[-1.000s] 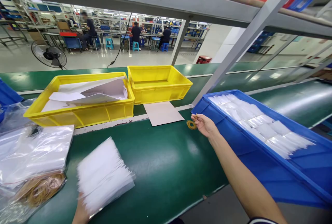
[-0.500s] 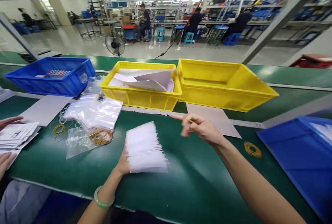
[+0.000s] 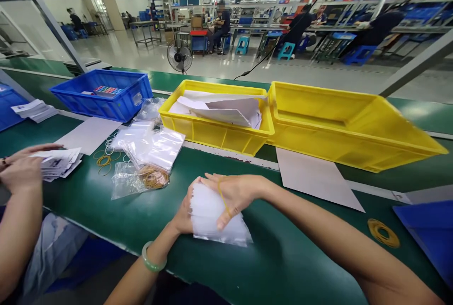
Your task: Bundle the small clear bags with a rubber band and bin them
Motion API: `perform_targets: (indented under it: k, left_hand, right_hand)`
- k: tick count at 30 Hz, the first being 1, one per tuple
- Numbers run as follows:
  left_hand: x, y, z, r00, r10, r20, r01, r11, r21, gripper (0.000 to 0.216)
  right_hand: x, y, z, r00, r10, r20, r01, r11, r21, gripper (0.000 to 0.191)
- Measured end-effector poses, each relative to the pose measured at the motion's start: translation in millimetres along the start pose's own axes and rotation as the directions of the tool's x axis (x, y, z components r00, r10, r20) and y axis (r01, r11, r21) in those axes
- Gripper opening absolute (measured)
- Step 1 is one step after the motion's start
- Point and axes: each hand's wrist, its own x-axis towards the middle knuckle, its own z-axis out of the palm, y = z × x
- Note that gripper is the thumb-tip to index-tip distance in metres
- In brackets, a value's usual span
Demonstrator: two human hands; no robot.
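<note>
Close to the front edge of the table (image 3: 304, 267), about midway along it, a stack of thin whitish plastic sheets or sleeves (image 3: 208, 225) is held up in the person's left hand (image 3: 184, 210). That hand's fingers are grasping the stack by its left side, and a pale green bangle (image 3: 152, 260) circles the wrist. The right hand (image 3: 235, 196) lies across the stack's upper part, touching it; its fingers are outstretched, the thumb spread away from them over the front face. A yellowish rubber band (image 3: 221, 191) is drawn tight over that hand.

Towards the table's right end, a coil of similar bands (image 3: 392, 240) lies just beside a blue bin (image 3: 424, 229). Along the far edge, two yellow bins (image 3: 215, 137) stand side by side, the left one containing papers (image 3: 230, 114); a flat grey sheet (image 3: 314, 177) lies before the right one. Left of the stack are clear bags (image 3: 152, 147) and a packet of rubber bands (image 3: 155, 177). At the table's left, a co-worker's hands (image 3: 24, 170) hold printed papers (image 3: 65, 161).
</note>
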Motion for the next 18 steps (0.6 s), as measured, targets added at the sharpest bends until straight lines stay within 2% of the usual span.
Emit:
perform_targets:
  k: [2, 4, 8, 11, 13, 14, 16, 17, 18]
  left_hand:
    - [1, -4, 1, 0.999, 0.047, -0.02, -0.047, 0.999, -0.018, 0.117]
    - [3, -5, 2, 0.996, 0.08, -0.026, -0.08, 0.996, -0.028, 0.121]
    - [6, 4, -6, 0.993, 0.11, 0.029, -0.111, 0.993, 0.045, 0.124]
    - [4, 20, -30, 0.985, 0.069, 0.157, -0.097, 0.979, 0.181, 0.125]
    - [-3, 38, -50, 0.968, 0.056, 0.244, -0.131, 0.943, 0.305, 0.116]
    - [-7, 48, -58, 0.962, 0.087, 0.258, -0.18, 0.915, 0.362, 0.107]
    - [-16, 70, -64, 0.938, 0.262, 0.225, -0.34, 0.818, 0.464, 0.085]
    - [-19, 80, -61, 0.898, 0.382, 0.219, -0.438, 0.731, 0.523, 0.075]
    - [-21, 88, -56, 0.836, 0.485, 0.255, -0.533, 0.614, 0.582, 0.066]
  right_hand:
    - [-10, -5, 20, 0.997, 0.068, -0.039, -0.072, 0.991, -0.117, 0.129]
    - [-14, -10, 36, 0.985, 0.153, -0.079, -0.168, 0.954, -0.249, 0.136]
    - [-8, -24, 47, 0.969, 0.225, -0.098, -0.245, 0.854, -0.459, 0.117]
    - [-2, -31, 43, 0.961, 0.255, -0.107, -0.273, 0.81, -0.519, 0.108]
    - [0, -33, 41, 0.959, 0.258, -0.121, -0.282, 0.801, -0.528, 0.11]
    - [0, -34, 41, 0.957, 0.262, -0.123, -0.286, 0.797, -0.532, 0.111]
    - [-1, -34, 42, 0.955, 0.273, -0.118, -0.292, 0.78, -0.553, 0.114]
    - [-2, -34, 43, 0.954, 0.275, -0.117, -0.292, 0.77, -0.567, 0.114]
    - [-3, -34, 45, 0.954, 0.273, -0.122, -0.292, 0.762, -0.579, 0.113]
